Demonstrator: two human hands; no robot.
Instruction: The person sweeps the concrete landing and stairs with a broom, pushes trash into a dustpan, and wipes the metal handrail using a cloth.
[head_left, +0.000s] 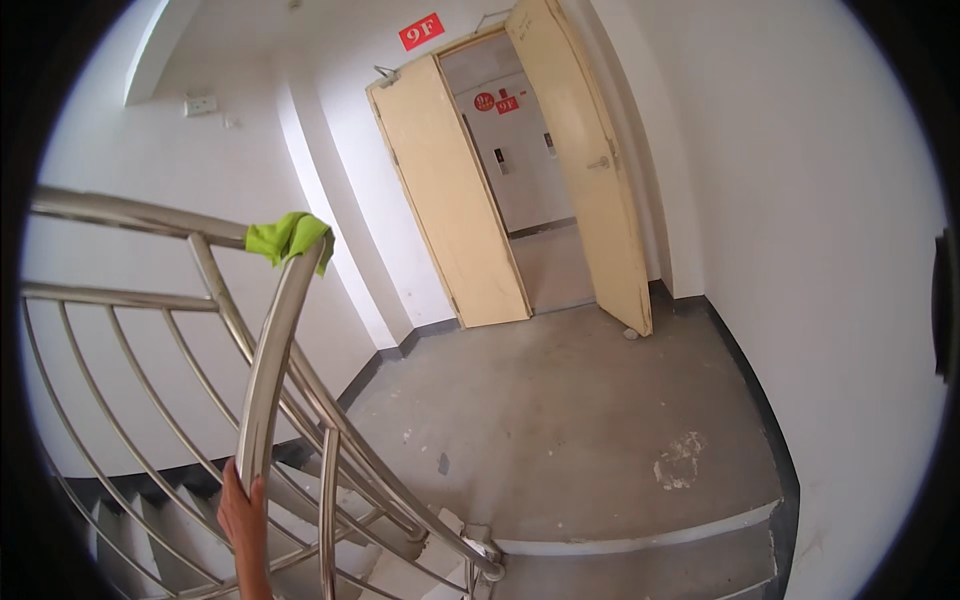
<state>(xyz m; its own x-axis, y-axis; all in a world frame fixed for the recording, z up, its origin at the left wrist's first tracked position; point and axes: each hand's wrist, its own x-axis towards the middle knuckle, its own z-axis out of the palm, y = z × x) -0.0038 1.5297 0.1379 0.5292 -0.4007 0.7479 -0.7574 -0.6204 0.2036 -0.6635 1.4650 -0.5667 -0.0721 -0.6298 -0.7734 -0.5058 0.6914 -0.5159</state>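
Observation:
My left hand (244, 510) is at the lower left, its fingers around the sloping stainless steel handrail (271, 360). Farther up, a bright green cloth (291, 238) lies draped over the bend where this handrail meets the upper rail (135, 214). The hand and the cloth are well apart along the rail. Part of the palm is hidden by the tube. My right hand is out of view; before me lie the top steps and a grey concrete landing (570, 427).
Steps with a pale edge (645, 541) lead to the landing. Beyond it stand two cream door leaves (457, 202), the right one (592, 165) ajar with a small stone (631, 334) at its foot. More stairs (150, 532) lie behind the balusters at left. A white wall (825, 262) bounds the right.

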